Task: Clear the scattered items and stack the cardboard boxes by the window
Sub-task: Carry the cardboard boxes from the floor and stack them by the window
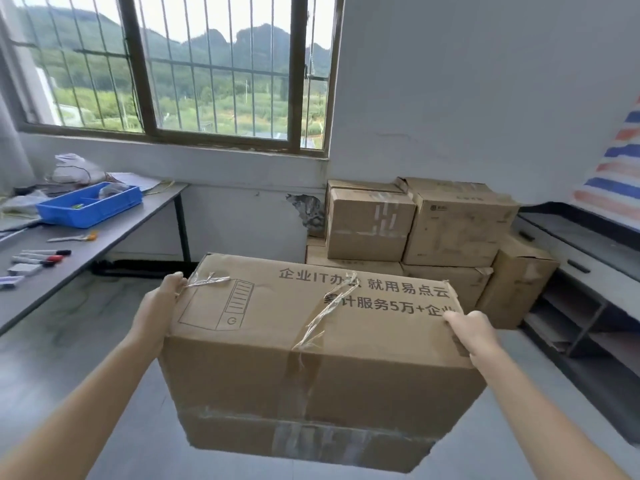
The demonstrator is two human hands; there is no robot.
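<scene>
Probably bulky but stiff, the large cardboard box (311, 358) is best held at opposite ends, where the left hand (159, 303) and right hand (467, 332) grip it, near the box stack (415, 230).

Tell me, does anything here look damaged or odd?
The tape on top of the held box is torn and peeling loose. On the wall beside the stacked boxes, a patch of paint has flaked off.

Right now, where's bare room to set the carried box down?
Bare: tops of the two upper boxes in the brown cardboard stack in the corner right of the barred window; grey floor between the grey table and the large printed cardboard box that the left hand and right hand hold. Crowded: table's far left, around the blue plastic tray and markers.
</scene>
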